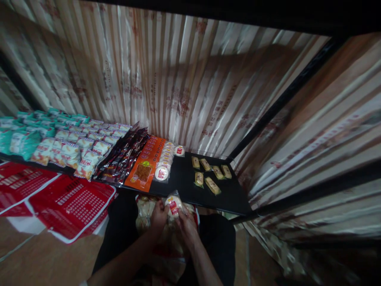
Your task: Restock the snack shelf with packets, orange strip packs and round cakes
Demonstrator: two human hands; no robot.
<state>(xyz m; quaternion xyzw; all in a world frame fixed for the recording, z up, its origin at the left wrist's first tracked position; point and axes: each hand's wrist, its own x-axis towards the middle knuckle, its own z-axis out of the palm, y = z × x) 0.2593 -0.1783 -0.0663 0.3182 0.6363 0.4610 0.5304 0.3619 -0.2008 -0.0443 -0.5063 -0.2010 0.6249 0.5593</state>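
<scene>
Between my two hands is a round cake in a clear wrapper with a red label (173, 204). My left hand (159, 214) grips its left edge, and the fingers of my right hand (187, 223) close on its lower right. Beneath them, a basket between my knees holds several more wrapped pale cakes (144, 210), partly hidden by my arms. Ahead on the black shelf (183, 176) stands a row of the same round wrapped cakes (163, 163), with a single round cake (179, 151) beside its far end.
Small yellow wrapped cakes (212, 185) lie on the shelf's right part. Left of the round cakes are an orange packet (145, 165), dark packets (120, 159), white snack bags (89, 157) and teal bags (26, 141). Red baskets (71, 204) sit below left; a black post (285, 95) slants at right.
</scene>
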